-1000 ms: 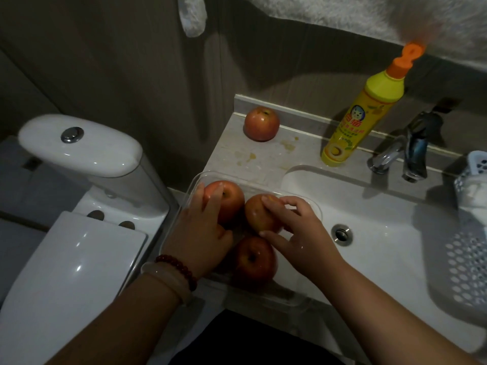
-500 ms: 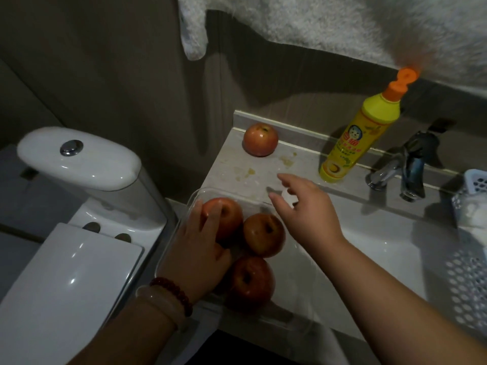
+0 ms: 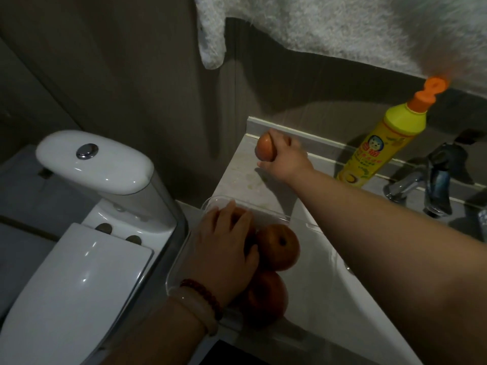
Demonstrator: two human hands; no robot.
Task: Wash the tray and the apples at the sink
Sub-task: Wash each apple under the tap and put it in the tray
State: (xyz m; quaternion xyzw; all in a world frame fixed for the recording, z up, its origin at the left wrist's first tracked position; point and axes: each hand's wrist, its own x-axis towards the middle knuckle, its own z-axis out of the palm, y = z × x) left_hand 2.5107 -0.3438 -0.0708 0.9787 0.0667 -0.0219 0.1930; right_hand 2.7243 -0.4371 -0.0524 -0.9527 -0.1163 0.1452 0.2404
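A clear plastic tray (image 3: 266, 209) sits at the near corner of the worktop (image 3: 245, 180), partly overhanging the sink basin (image 3: 324, 285). Inside it lie three apples. The left hand (image 3: 224, 248) rests flat over the far-left apple (image 3: 238, 210), fingers loosely spread across it, so most of that fruit is hidden; the hold looks meant to steady both fruit and tray. Just right of this hand, touching it, is a second apple (image 3: 279, 246), stem hollow up. A third apple (image 3: 266, 296) lies nearer the person, below the wrist, which wears a bead bracelet (image 3: 203, 296) and a pale bangle (image 3: 195, 309).

Further away, the right hand (image 3: 284, 156) reaches to the back of the worktop and has its fingers curled round a fourth apple (image 3: 266, 148), which seems just lifted clear of the surface, probably to join the others.

To the right of that hand stands a yellow detergent bottle (image 3: 379, 146) with an orange cap, then a chrome tap (image 3: 432, 183). A white toilet (image 3: 87, 219) stands left of the left hand, and a pale towel (image 3: 342, 25) hangs above.
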